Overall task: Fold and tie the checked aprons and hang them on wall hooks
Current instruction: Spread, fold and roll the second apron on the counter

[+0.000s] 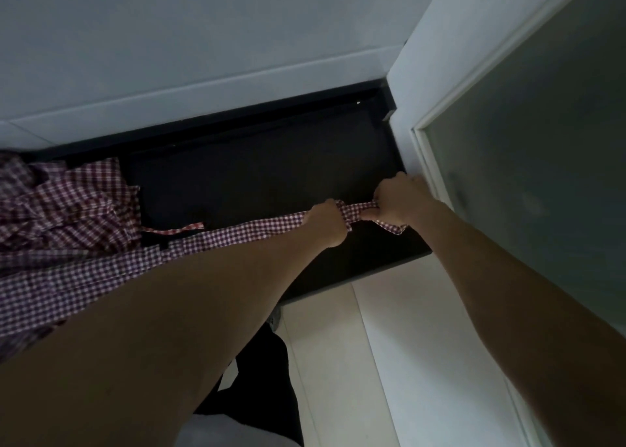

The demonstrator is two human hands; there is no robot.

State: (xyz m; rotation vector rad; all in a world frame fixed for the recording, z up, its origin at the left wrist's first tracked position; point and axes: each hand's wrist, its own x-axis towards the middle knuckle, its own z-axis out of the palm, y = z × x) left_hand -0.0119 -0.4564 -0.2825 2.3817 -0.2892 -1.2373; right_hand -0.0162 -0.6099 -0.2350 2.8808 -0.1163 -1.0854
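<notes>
Heap of checked aprons (pixel 64 206) at far left on dark counter (pixel 271 169), unfolded, unhung. Folded apron band (pixel 237 233) stretched rightward, left hand (pixel 327 221) and right hand (pixel 398 201) both gripping it, mid-tie. Hooks unseen; hanging pending.

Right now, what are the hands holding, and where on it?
Both hands grip one checked apron at its narrow far end: the left hand and the right hand close together on the bunched cloth.
</notes>
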